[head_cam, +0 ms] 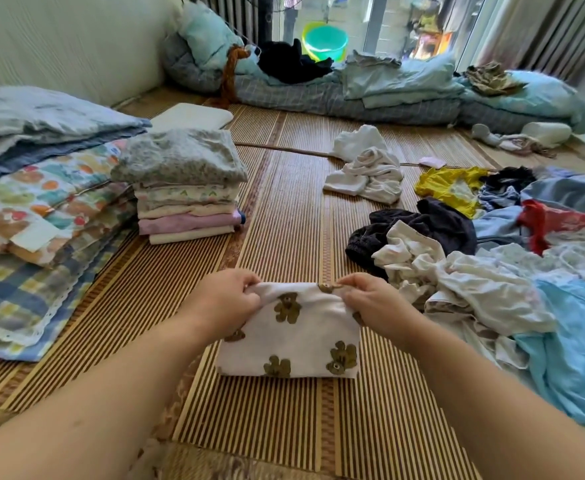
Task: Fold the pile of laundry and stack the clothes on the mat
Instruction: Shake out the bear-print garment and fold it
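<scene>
The left hand (227,301) and right hand (375,306) cover the far corners of the white bear-printed folded cloth (289,336), hiding their fingertips. At three o'clock, the loose heap of unfolded laundry (512,271) runs off the frame's edge. At one o'clock, objects behind the glass door (422,32) are blurred beyond telling.
</scene>
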### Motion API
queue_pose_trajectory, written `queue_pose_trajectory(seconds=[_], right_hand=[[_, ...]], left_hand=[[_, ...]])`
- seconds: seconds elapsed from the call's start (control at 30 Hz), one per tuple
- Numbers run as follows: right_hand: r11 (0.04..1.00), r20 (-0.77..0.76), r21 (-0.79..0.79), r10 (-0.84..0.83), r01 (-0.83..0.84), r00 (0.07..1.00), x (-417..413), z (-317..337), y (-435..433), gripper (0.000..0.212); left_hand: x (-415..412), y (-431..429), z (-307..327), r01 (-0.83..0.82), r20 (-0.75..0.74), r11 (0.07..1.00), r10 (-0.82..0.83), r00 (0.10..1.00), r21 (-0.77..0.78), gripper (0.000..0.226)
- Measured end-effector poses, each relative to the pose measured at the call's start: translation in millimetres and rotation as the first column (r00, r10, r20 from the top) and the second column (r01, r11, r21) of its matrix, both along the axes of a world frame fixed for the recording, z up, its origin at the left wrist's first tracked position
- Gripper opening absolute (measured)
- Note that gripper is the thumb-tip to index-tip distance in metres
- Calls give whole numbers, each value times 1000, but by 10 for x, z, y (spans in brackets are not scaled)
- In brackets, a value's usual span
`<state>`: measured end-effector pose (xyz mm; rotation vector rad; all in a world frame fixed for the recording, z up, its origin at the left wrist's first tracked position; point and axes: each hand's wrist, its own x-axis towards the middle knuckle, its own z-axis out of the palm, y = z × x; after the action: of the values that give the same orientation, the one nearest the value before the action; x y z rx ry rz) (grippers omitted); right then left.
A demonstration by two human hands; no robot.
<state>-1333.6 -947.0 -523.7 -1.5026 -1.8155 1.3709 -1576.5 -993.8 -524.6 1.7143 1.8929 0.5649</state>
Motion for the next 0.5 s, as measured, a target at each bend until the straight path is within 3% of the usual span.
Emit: queue_pose_trajectory(seconds=[0.07,0.17,0.23,0.3,0.37,0.43,0.5], right_hand=[[998,70,-9,-56,57,996,-79,-106,187,38],[993,295,-87,-53,82,954,-133,-324,312,58],[978,324,-121,-125,172,938,-168,-483,348,56],[971,375,-80,-181,226,909,-246,-599,352,47],[970,525,7,-211,244,824,-362,-634,336,48],[966,611,78,-242,247,754,-470,-644,314,52],[971,584,120,-237,207,777,-526,-657,299,47]], left_hand=[[26,204,-144,-102,-46,994,104,994,28,34],[49,342,-430,-251,-232,954,210,950,-164,85],[42,347,-581,-344,-361,906,243,900,-247,100],[52,346,-661,-377,-367,888,269,890,-263,100],[95,361,-678,-352,-360,897,245,900,-268,91],[167,371,-651,-297,-328,923,210,921,-244,64],[234,350,-601,-246,-201,949,206,958,-197,39]])
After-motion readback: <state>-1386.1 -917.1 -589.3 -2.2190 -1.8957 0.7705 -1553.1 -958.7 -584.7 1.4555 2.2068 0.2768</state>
